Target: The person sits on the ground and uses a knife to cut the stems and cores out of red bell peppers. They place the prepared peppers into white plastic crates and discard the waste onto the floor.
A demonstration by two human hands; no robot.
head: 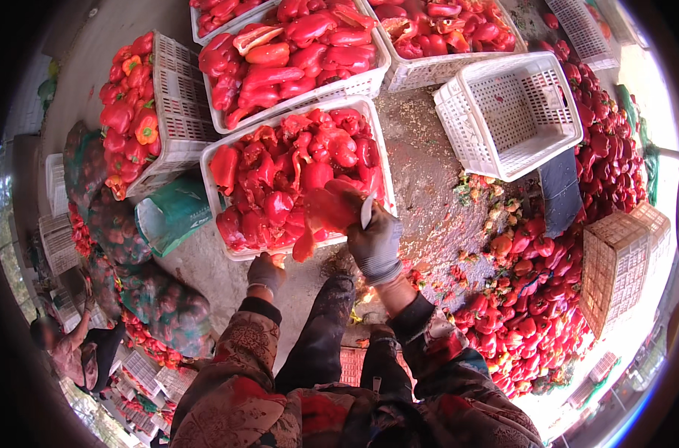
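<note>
In my gloved right hand (375, 243) is a knife, its short pale blade (367, 211) pointing up beside the thumb. A blurred cut red bell pepper (331, 208) is against that hand, over the near right part of a white plastic crate (384, 168). Whether the fingers also grip the pepper is hard to tell. Cut red bell peppers (278, 207) fill this crate. Just outside its near rim, my gloved left hand (265, 273) is closed around a small orange-red pepper piece (278, 260), mostly hidden by the fingers.
More pepper-filled crates (294, 95) stand beyond. An empty white crate (513, 112) tilts at the right, above a large heap of whole red peppers (529, 313). Net sacks (163, 308) and a green bag (174, 215) lie left. Another person (79, 347) is far left. Seeds and scraps litter the concrete floor (415, 145).
</note>
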